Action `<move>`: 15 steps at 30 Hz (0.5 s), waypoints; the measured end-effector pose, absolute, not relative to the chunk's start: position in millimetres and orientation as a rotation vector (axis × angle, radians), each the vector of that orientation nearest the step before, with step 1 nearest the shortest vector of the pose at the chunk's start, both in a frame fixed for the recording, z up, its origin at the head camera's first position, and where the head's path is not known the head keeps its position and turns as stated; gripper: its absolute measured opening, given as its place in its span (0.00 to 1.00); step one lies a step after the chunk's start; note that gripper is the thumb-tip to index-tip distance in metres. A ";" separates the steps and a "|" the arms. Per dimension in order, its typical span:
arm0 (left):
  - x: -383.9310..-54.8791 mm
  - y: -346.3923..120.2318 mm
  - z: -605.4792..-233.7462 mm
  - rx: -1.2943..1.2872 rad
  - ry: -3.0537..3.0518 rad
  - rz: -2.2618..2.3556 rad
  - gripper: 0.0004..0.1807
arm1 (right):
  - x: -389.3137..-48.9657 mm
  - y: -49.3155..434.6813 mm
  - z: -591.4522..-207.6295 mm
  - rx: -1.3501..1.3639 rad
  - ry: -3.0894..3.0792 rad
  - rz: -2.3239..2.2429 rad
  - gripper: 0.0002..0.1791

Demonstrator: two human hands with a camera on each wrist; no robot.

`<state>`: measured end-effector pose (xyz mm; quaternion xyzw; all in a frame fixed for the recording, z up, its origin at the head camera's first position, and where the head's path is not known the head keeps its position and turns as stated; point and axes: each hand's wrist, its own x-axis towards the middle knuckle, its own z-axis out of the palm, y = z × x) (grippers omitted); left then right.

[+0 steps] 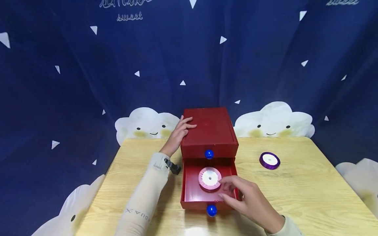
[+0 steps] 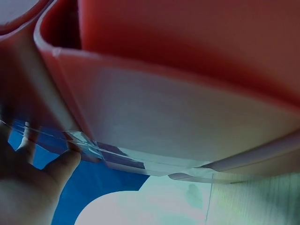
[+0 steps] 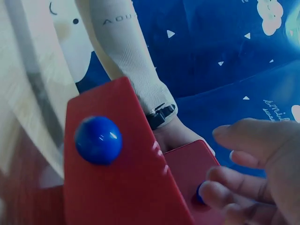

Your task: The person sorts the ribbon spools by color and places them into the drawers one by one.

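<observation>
A red two-drawer box (image 1: 208, 126) stands on the table, its lower drawer (image 1: 192, 196) pulled out and its upper drawer closed. Inside the lower drawer lies a pink ribbon spool (image 1: 210, 177) with a white centre. My left hand (image 1: 177, 135) rests on the box's upper left edge, fingers extended over the top. Over the right side of the open drawer is my right hand (image 1: 251, 198), thumb and fingers apart, with nothing visible between them. Its fingertips are beside the pink spool; whether they touch it I cannot tell. Blue knobs (image 3: 98, 140) mark the drawer fronts.
A purple ribbon spool (image 1: 270, 160) lies on the wooden table (image 1: 307, 190) to the right of the box. Behind the table hangs a dark blue curtain (image 1: 189, 59) with white triangles and clouds. A black strap device (image 1: 173, 166) sits on my left wrist.
</observation>
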<state>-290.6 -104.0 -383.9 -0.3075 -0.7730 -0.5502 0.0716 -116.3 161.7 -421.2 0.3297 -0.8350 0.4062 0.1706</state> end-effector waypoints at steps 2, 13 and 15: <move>-289.6 -102.1 -385.3 -0.914 -2.319 -1.668 0.21 | -109.4 163.3 -425.5 0.948 -2.334 1.184 0.23; -289.8 -102.4 -386.1 -0.923 -2.320 -1.680 0.21 | -79.4 159.2 -447.6 1.056 -2.441 1.510 0.15; -290.3 -102.1 -385.5 -0.924 -2.312 -1.673 0.21 | -75.9 157.8 -448.9 1.014 -2.536 1.574 0.13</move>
